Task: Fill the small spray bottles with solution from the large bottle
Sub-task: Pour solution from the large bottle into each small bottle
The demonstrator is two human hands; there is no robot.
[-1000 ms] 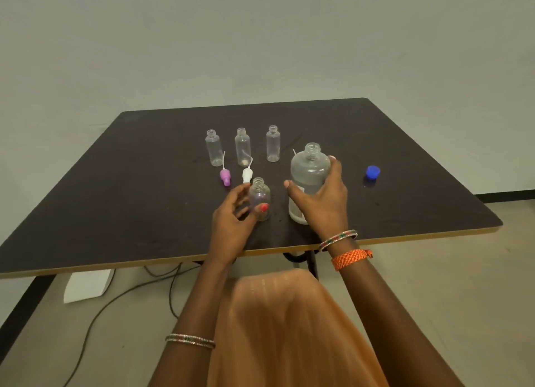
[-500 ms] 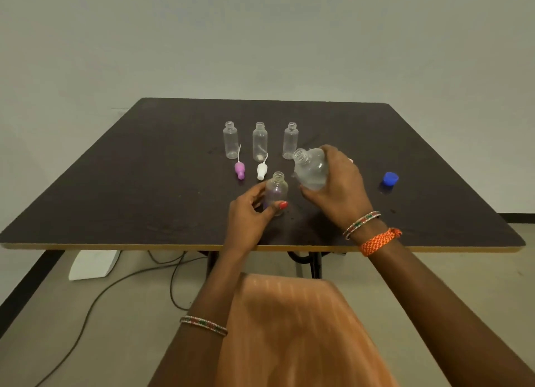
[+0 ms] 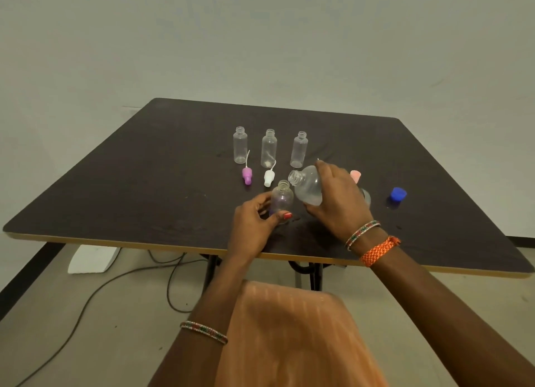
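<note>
We see the right hand (image 3: 337, 201) wrapped around the large bottle (image 3: 308, 188), just right of frame centre. Its fingers are closed over the body. The bottle is tilted, and its open neck points left and slightly up toward the small bottle (image 3: 281, 199) beside it. The two mouths are near each other; we cannot tell whether they touch or whether liquid is flowing.

The left hand (image 3: 254, 227) steadies the small bottle upright on the dark surface (image 3: 144, 184), thumb and fingers closed around its lower half. Its neck is open.

Behind these, toward the upper centre of the frame, three more small bottles stand upright in a row, uncapped: left (image 3: 240, 145), middle (image 3: 269, 148), right (image 3: 299, 149). In front of that row lie a purple spray cap (image 3: 247, 175) and a white spray cap (image 3: 269, 178), each with a thin tube. A pink cap (image 3: 355, 176) shows partly behind the right hand. A blue cap (image 3: 398, 195) rests alone at centre right.

Bangles and an orange wristband (image 3: 379, 250) are on the right wrist.
</note>
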